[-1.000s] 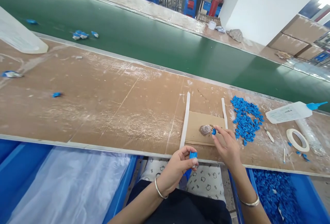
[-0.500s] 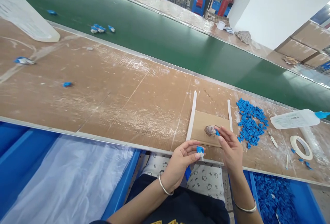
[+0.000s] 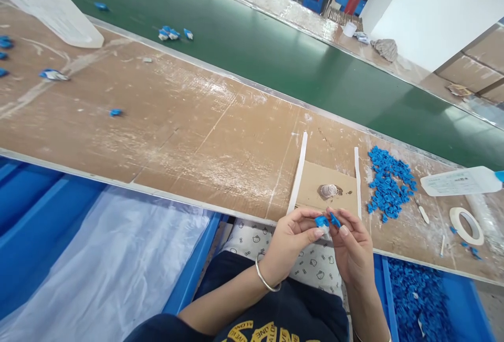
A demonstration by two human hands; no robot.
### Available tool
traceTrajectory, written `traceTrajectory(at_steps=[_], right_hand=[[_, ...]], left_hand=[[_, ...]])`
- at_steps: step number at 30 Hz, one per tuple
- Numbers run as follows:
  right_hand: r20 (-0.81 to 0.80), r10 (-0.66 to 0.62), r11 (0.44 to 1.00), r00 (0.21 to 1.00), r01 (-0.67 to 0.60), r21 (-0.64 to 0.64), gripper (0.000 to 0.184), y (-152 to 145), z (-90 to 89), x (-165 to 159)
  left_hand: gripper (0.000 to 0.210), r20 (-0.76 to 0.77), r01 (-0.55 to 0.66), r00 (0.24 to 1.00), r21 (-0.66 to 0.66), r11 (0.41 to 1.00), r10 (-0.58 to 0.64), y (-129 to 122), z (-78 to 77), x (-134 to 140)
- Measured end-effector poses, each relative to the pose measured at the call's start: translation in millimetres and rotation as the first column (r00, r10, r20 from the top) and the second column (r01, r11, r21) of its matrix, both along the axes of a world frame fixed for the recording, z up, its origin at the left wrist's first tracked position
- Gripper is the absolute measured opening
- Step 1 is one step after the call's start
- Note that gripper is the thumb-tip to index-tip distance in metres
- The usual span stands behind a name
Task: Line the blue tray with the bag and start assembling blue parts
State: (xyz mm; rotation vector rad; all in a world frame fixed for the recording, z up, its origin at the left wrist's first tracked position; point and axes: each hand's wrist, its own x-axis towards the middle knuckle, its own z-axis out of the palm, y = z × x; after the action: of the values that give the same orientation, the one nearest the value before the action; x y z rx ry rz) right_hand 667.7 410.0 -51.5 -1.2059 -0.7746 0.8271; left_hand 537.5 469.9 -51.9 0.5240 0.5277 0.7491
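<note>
Left grip: my left hand [image 3: 293,237] pinches one small blue plastic piece [image 3: 321,221] at thumb and fingertips, nearly shut.
Right grip: my right hand [image 3: 352,247] pinches a second blue piece [image 3: 335,220], fingers closed on it.
Where: both pieces meet between my grips, just off the near worktop [image 3: 197,121] edge.
Handling: I judge them light, stiff, easily dropped; hold by the edges.
Axis: too small to tell.
Beyond my right grip: heap of blue pieces [image 3: 388,184].
</note>
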Motion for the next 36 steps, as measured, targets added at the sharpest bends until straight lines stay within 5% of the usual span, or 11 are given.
traceTrajectory(at_steps=[5, 9, 14, 18, 22, 24, 26, 28, 30, 32, 36], right_hand=[[0.035, 0.054, 0.998, 0.998, -0.055, 0.027, 0.016, -5.2, -2.4, -2.9], [0.285, 0.074, 0.997, 0.956, -0.075, -0.007, 0.022, -12.1, -4.0, -3.6], [0.738, 0.105, 0.987, 0.667, -0.162, 0.006, 0.039, -24.7, 1.8, -2.0], [0.835, 0.152, 0.969, 0.529, -0.245, -0.021, 0.045, -34.6, -2.8, -11.0], [0.815, 0.325, 0.918, 0.480, -0.368, -0.149, 0.048, -46.4, -28.5, -33.2], [0.764, 0.396, 0.887, 0.509, -0.427, -0.176, 0.049, -55.6, -45.7, -40.5], [0.711, 0.395, 0.897, 0.582, -0.410, -0.163, 0.049, -67.0, -63.4, -40.3], [0.688, 0.379, 0.915, 0.619, -0.360, -0.180, 0.045, -80.1, -81.4, -33.0], [0.718, 0.363, 0.927, 0.594, -0.311, -0.212, 0.036, -94.2, -100.1, -22.0], [0.739, 0.315, 0.948, 0.596, -0.227, -0.221, 0.029, -108.6, -119.5, -9.6], [0.738, 0.150, 0.947, 0.658, 0.120, -0.299, 0.032, -133.9, -151.7, 20.3]], left_hand=[[0.031, 0.003, -0.009, 1.000, -0.012, 1.000, 0.009, -3.9, 1.8, -1.5], [0.032, -0.015, -0.037, 0.999, -0.031, 0.999, 0.036, -6.0, 2.9, -3.2], [0.030, -0.034, -0.093, 0.995, -0.060, 0.994, 0.091, -9.7, 1.6, -6.1], [0.031, -0.067, -0.116, 0.991, -0.047, 0.992, 0.113, -18.6, -7.3, -17.0], [0.028, -0.247, -0.121, 0.958, 0.113, 0.986, 0.146, -29.1, -28.2, -62.5], [0.019, -0.465, -0.154, 0.828, 0.348, 0.925, 0.313, -35.0, -40.5, -100.2], [0.017, -0.653, -0.111, 0.499, 0.604, 0.789, 0.570, -42.8, -52.5, -140.1], [0.029, -0.691, 0.039, 0.139, 0.719, 0.694, 0.709, -53.1, -63.8, -173.4], [0.039, -0.687, 0.183, -0.030, 0.710, 0.680, 0.726, -65.2, -73.3, -193.0], [0.041, -0.726, 0.284, 0.004, 0.660, 0.695, 0.688, -77.4, -79.0, -197.2], [0.027, -0.800, 0.318, 0.390, 0.582, 0.748, 0.456, -93.7, -76.5, -174.8]])
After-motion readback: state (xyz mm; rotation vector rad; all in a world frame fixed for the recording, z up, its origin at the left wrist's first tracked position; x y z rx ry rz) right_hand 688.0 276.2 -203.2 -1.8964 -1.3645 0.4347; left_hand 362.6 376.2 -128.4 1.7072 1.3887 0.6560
